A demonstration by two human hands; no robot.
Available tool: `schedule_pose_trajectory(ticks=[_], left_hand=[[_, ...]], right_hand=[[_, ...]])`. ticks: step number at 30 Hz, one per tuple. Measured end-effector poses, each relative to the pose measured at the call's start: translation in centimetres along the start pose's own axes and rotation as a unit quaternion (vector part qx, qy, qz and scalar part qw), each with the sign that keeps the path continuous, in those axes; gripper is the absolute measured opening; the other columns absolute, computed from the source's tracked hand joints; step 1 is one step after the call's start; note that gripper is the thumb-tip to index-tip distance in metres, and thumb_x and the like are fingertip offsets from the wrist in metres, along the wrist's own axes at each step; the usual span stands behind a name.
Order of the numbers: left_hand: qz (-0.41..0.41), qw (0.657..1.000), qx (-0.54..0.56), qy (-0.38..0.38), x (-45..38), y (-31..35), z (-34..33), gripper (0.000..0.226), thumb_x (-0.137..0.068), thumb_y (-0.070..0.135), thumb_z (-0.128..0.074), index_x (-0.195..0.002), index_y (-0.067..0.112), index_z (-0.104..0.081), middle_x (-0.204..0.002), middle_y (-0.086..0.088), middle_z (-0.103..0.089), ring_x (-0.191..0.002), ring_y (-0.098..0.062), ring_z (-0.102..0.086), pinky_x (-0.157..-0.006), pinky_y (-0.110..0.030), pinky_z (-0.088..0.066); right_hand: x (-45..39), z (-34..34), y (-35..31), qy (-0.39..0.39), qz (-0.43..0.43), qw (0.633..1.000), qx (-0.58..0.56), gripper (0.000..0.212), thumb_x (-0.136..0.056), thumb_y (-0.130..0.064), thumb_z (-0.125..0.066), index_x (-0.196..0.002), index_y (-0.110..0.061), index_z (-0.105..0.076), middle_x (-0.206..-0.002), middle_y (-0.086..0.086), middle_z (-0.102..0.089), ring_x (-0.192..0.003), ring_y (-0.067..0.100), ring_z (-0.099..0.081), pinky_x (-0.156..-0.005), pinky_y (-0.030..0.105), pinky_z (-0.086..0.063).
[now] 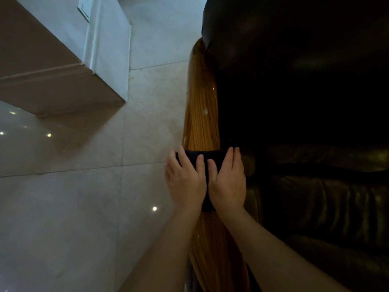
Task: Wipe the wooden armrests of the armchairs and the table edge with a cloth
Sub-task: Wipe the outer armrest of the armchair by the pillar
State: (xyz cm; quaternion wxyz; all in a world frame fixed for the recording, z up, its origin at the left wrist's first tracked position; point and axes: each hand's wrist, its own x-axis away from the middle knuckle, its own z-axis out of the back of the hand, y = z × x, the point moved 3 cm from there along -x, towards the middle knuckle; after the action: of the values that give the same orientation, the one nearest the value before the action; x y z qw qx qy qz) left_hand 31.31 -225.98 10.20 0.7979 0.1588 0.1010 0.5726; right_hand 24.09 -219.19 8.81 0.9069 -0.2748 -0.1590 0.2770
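Head view, looking down along one armrest. At far left stands a pale wall corner (105, 49) with a switch plate (84, 9) near its top; below it spreads the glossy tiled floor (73, 197), dotted with lamp reflections. The left hand (185, 180) lies on the left half of a dark cloth (207, 163), fingers straight and together, pressing rather than gripping. The cloth is draped across the wooden armrest (202, 119), about midway along its visible length. The right hand (228, 182) presses the right half in the same way, fingers extended, thumbs of both hands nearly meeting over the middle. At right sits the dark leather armchair (315, 186).

Step judged in hand: wiping along the armrest. To do it well, both palms should keep even pressure and slide with the grain toward the far tip, the outer fingers wrapping the cloth over the rounded side edges so those are cleaned too. A pale speck shows on the wood beyond the cloth and probably wants a firmer pass.

Hard to make out: the armchair's seat and back are lost in shadow; the far tip of the armrest is blurred; its near end is covered by the forearms. How the cloth is folded cannot be told, most of it being under the hands. No table or second armchair is in sight.
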Motion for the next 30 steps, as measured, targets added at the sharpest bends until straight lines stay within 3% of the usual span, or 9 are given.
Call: schedule_pose_trajectory(ticks=[6, 15, 19, 30], left_hand=[[-0.004, 0.999, 0.024, -0.026, -0.3, -0.2, -1.2, 0.07, -0.096, 0.052, -0.03, -0.148, 0.005, -0.021, -0.15, -0.017, -0.031, -0.134, -0.029, -0.036, -0.105, -0.042, -0.039], [0.0, 0.995, 0.078, -0.067, -3.9, 0.5, -1.4, 0.075, -0.094, 0.054, -0.03, -0.15, 0.006, -0.011, -0.156, -0.016, -0.019, -0.142, -0.027, -0.022, -0.112, -0.038, -0.029], [-0.01, 0.992, 0.099, -0.076, -7.0, 1.3, -1.7, 0.075, -0.094, 0.053, -0.033, -0.149, 0.006, -0.011, -0.155, -0.016, -0.021, -0.141, -0.027, -0.025, -0.111, -0.04, -0.032], [0.013, 0.989, 0.128, -0.078, -12.4, 2.7, -2.9, 0.073, -0.094, 0.053, -0.032, -0.148, 0.008, -0.016, -0.153, -0.013, -0.026, -0.137, -0.027, -0.032, -0.104, -0.038, -0.034]], right_hand=[[-0.6, -1.2, 0.1, -0.004, -0.002, 1.0, -0.009, 0.075, -0.095, -0.058, -0.021, -0.15, -0.006, -0.02, -0.155, 0.016, -0.028, -0.139, 0.025, -0.034, -0.108, 0.039, -0.039], [-3.5, -1.6, -1.2, 0.016, -0.014, 1.0, 0.015, 0.073, -0.095, -0.058, -0.025, -0.148, -0.006, -0.027, -0.146, 0.015, -0.044, -0.125, 0.025, -0.052, -0.087, 0.033, -0.051], [-5.9, -1.9, -2.2, 0.03, -0.022, 0.999, 0.022, 0.07, -0.096, -0.056, -0.027, -0.146, -0.007, -0.031, -0.14, 0.013, -0.051, -0.115, 0.024, -0.059, -0.075, 0.029, -0.052], [-11.7, -2.6, -3.5, 0.037, -0.019, 0.999, 0.009, 0.072, -0.094, -0.059, -0.026, -0.146, -0.009, -0.027, -0.139, 0.014, -0.051, -0.111, 0.026, -0.061, -0.07, 0.029, -0.051]])
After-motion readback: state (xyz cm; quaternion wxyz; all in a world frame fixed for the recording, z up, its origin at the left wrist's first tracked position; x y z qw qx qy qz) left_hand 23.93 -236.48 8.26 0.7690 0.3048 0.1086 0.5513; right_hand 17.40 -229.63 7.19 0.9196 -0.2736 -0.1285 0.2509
